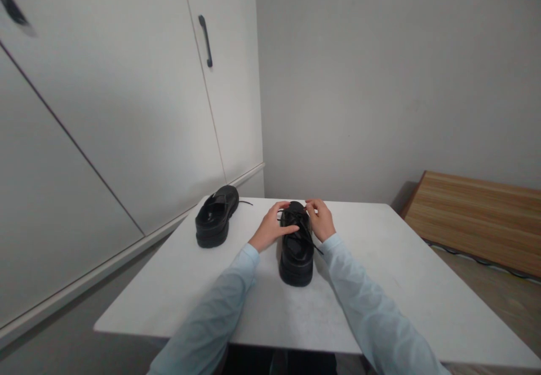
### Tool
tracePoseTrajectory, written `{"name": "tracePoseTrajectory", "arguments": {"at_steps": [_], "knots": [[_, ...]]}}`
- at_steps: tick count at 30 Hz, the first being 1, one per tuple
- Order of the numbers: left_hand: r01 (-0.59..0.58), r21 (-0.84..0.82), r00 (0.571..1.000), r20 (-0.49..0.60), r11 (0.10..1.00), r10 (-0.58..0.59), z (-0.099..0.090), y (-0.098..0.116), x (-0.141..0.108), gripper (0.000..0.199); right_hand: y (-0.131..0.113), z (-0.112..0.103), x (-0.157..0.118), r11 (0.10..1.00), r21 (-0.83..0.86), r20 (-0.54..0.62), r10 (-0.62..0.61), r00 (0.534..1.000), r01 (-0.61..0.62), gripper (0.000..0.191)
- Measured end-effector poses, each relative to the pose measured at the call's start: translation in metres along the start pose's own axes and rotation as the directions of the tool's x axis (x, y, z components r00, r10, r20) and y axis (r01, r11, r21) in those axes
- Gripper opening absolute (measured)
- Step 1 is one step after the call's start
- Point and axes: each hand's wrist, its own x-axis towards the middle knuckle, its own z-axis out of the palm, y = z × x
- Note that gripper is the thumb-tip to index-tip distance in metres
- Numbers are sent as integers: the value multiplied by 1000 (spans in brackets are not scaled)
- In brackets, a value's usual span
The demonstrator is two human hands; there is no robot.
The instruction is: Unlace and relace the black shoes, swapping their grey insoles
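Observation:
A black lace-up shoe (296, 254) stands on the table with its heel toward me and its toe pointing away. My left hand (270, 225) is at its left side, thumb stretched across the laced front and fingers spread toward the toe. On the other side, my right hand (321, 220) has thumb and forefinger pinched together by the lacing, apparently on a thin black shoelace. A loose lace end (318, 249) sticks out beneath the right wrist. The fingers partly hide the toe and lacing.
A second black shoe (213, 223) sits at the table's back left, its lace trailing right. The white table (380, 296) stands near a grey wall (380, 82) and white cabinet doors (127, 93). A wood-grain board (477, 217) is beyond the table at right.

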Motion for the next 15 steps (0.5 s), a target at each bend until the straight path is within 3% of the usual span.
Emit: {"name": "tracePoseTrajectory", "arguments": {"at_steps": [8, 15], "knots": [[167, -175, 986, 33, 970, -164, 5, -14, 0, 75, 0, -15, 9, 957, 282, -153, 111, 982, -64, 34], [193, -200, 981, 59, 961, -185, 2, -14, -1, 68, 9, -32, 17, 856, 510, -278, 262, 924, -90, 32]]}}
